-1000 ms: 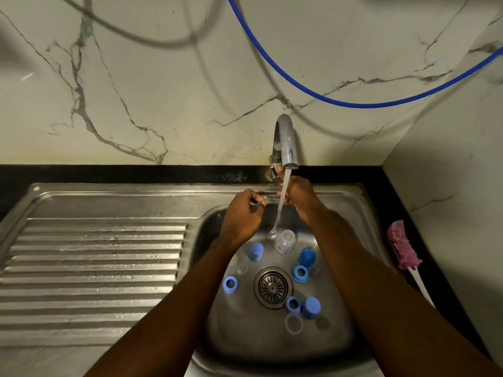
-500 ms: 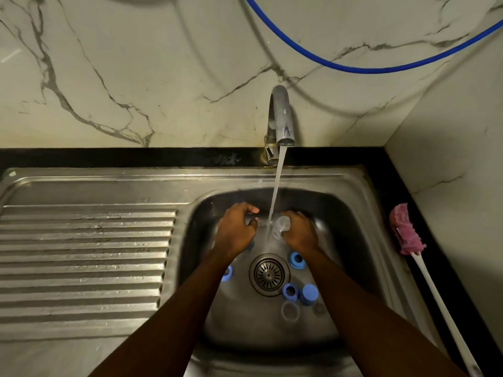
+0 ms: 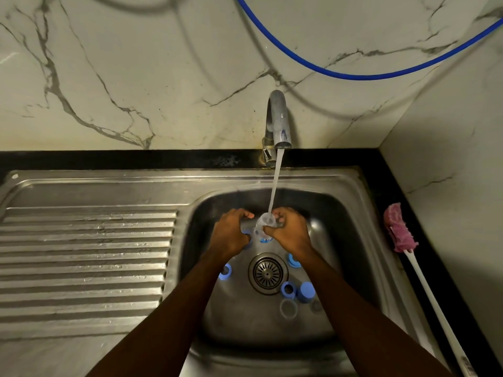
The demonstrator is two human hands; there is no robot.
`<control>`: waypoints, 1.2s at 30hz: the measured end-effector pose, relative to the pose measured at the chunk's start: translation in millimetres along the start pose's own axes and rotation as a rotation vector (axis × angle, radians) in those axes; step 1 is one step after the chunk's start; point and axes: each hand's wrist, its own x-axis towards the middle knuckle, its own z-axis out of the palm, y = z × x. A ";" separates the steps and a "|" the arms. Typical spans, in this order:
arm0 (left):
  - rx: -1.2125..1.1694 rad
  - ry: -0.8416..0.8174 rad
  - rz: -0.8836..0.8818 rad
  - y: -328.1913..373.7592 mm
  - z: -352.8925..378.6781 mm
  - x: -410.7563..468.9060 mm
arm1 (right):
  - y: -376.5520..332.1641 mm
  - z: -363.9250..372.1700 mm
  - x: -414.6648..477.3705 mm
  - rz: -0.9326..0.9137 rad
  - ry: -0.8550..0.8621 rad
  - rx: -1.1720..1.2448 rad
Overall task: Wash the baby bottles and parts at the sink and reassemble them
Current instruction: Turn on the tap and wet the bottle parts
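Bottle sits over the sink basin, right under the tap. It is held nearly upright, open mouth up, with its base leaning a little toward the left. Water runs straight down into that mouth. It is small and of clear plastic, with a round rim.

The right hand grips it, thumb and fingers curled round the upper part. The left hand is curled just beside it; from here I cannot tell whether it holds anything.

On the basin floor blue rings and a blue cap lie round the drain, with clear parts near them. A pink brush lies on the black table at the right.
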 end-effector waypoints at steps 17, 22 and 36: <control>-0.252 0.035 -0.004 14.7 8.3 2.3 | -0.7 -45.1 3.4 -0.049 -0.108 0.279; -0.188 0.101 -0.026 0.6 -5.5 -7.0 | -36.0 -68.2 48.1 -0.008 0.172 0.086; -0.244 0.139 0.014 5.0 -23.0 -12.0 | -81.3 -61.4 84.5 -0.046 0.310 0.071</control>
